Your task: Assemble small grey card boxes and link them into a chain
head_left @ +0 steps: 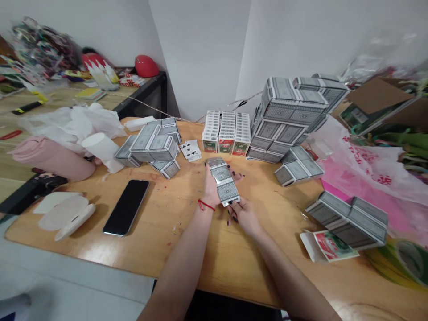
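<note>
Playing cards (224, 180), backs up with a grey pattern, lie fanned in a strip across my left hand (210, 188). The left fingers reach under them, and dark-nailed fingertips show past their right side. At the near end of the strip, my right hand (246, 215) pinches the cards' lower edge with the thumb. A red string bracelet circles my left wrist. Just beyond the hands stand rows of boxed card decks (226, 131), packed side by side. To their left a few loose cards (190, 150) lie face up on the wooden table (160, 205).
Stacks of grey-backed decks stand at the left (154, 145) and right (287, 111). More decks (351, 218) lie near an opened card box (329, 246) and yellow-green tape (397, 263). A black phone (127, 207), pink tumbler (53, 157) and white case (67, 214) occupy the left side.
</note>
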Demonstrator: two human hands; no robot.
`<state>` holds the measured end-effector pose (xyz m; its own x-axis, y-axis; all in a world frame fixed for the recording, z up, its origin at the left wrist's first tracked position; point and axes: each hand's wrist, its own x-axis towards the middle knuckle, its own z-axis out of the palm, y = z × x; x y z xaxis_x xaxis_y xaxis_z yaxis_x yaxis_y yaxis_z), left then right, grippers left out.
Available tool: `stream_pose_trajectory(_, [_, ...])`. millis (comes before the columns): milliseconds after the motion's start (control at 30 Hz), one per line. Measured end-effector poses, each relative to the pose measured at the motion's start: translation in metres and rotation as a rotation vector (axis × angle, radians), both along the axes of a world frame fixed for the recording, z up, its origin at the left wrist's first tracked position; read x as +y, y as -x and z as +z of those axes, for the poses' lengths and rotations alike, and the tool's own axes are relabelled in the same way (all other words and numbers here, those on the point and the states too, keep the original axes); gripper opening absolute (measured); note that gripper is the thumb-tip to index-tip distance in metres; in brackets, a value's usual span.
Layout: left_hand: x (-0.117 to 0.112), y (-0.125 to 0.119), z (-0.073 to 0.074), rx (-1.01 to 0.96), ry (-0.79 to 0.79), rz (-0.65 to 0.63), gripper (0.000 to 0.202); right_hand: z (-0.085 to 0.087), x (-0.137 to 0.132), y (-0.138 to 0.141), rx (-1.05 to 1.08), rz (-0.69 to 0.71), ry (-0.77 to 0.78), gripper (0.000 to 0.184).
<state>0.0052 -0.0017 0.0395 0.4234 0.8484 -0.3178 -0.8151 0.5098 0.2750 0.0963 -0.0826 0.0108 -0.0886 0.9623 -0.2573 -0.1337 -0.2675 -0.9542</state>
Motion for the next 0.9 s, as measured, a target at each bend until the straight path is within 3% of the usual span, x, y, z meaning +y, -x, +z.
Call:
stream_pose_trajectory(400, [-0.006, -0.001, 0.011, -0.018, -0.077, -0.077, 0.059, -0.002, -0.001, -0.002, 0.063, 0.032, 0.004, 0.030])
stream_pose_trajectory(900, [-0.007, -0.004, 0.012, -0.107, -0.113, -0.084, 0.058, 0.000, -0.002, -0.006, 0.177, 0.056, 0.004, 0.030])
